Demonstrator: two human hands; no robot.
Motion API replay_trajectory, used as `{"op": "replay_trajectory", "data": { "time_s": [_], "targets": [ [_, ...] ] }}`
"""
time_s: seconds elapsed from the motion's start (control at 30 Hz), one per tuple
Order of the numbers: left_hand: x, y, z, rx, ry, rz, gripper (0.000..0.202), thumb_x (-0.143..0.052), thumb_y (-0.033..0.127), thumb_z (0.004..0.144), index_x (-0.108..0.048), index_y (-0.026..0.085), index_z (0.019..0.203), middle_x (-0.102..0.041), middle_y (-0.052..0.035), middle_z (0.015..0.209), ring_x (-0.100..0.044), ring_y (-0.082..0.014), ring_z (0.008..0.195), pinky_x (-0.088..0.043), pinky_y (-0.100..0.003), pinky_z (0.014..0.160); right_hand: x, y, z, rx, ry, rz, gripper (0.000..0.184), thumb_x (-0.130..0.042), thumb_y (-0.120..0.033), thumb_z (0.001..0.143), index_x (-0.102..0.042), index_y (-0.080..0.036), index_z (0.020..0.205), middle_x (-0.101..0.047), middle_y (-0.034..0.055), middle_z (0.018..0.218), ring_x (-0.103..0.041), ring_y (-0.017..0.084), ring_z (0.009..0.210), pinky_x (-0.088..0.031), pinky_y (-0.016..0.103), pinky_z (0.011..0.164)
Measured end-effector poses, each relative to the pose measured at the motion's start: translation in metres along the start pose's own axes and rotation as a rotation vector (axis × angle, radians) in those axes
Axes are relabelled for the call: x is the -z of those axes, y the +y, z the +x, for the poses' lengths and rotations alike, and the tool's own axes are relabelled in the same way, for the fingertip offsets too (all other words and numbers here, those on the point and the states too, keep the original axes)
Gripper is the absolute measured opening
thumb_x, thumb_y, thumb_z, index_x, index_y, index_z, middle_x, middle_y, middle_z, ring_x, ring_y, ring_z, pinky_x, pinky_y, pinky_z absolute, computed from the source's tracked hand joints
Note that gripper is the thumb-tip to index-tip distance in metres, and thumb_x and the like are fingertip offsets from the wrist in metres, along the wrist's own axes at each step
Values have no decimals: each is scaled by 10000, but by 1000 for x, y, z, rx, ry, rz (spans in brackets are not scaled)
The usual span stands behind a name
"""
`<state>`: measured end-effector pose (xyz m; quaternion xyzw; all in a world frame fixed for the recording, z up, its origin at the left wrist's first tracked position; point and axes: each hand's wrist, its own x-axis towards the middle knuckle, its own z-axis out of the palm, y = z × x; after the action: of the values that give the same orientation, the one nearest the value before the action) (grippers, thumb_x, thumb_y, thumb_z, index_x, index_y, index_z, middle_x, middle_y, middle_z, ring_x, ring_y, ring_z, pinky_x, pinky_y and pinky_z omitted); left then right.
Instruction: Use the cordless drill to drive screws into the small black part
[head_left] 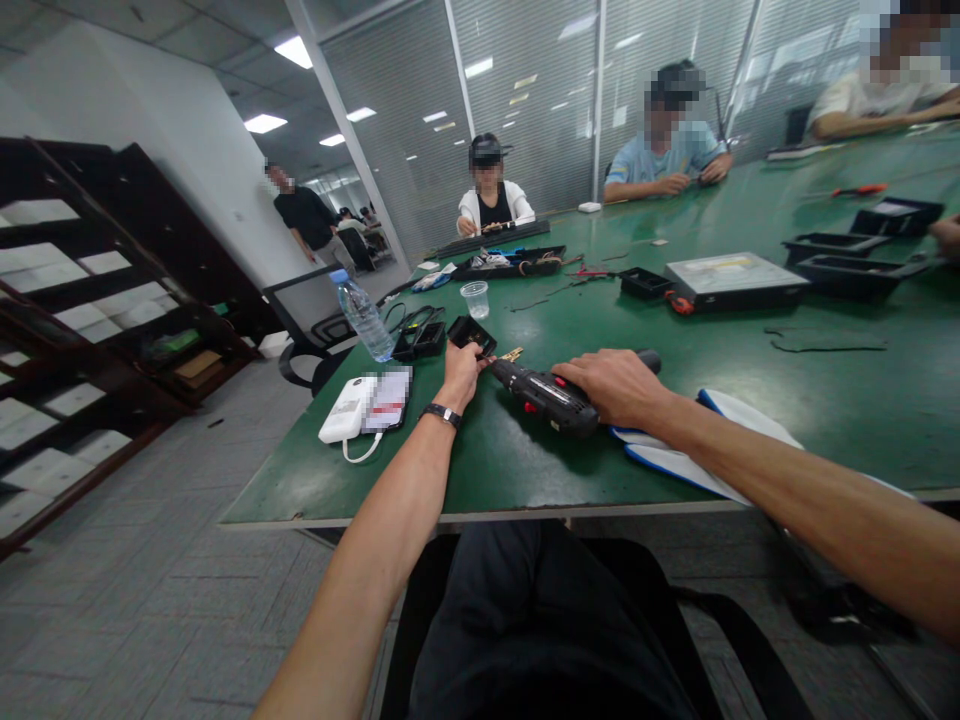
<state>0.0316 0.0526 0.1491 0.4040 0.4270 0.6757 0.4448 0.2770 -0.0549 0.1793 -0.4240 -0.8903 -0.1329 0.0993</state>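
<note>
The black power screwdriver (547, 397) lies low over the green desk (825, 420), a little in from the near edge and closer to its near left corner than to the right. My right hand (615, 385) wraps over the rear of its body from above, fingers grasping it. My left hand (461, 372), a dark band on the wrist, is curled shut at the tool's nose; I cannot tell what its fingertips pinch. A small brass-coloured piece (513, 354) sits just beyond the tip, and a small black case (471, 334) lies just past my left knuckles. Under my right forearm is a white sheet with a blue border (675, 460). At the near left corner lie a white power bank (346, 410) and a phone (386, 400), touching. Further along the left edge stand a water bottle (365, 318) and a clear plastic cup (475, 299). Toward the middle sits a flat grey box (731, 278), with black trays (855, 270) to its right. Other people sit along the far edge.
</note>
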Motion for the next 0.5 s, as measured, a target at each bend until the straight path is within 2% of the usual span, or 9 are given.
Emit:
{"op": "replay_trajectory", "data": {
  "time_s": [0.3, 0.5],
  "targets": [
    [-1, 2, -1, -2, -16, 4, 340, -586, 80, 663, -534, 201, 977, -608, -40, 940, -622, -154, 784, -569, -290, 631, 0, 1, 0, 7, 1, 13, 392, -564, -268, 821, -599, -215, 1208, -718, 94, 971, -644, 253, 873, -335, 324, 703],
    [0, 0, 0, -7, -12, 10, 396, -622, 56, 642, -539, 207, 999, -603, -29, 935, -617, -139, 783, -564, -262, 636, 0, 1, 0, 8, 1, 20, 398, -575, -270, 818, -599, -210, 1211, -718, 97, 974, -644, 253, 876, -337, 323, 711]
  ]
}}
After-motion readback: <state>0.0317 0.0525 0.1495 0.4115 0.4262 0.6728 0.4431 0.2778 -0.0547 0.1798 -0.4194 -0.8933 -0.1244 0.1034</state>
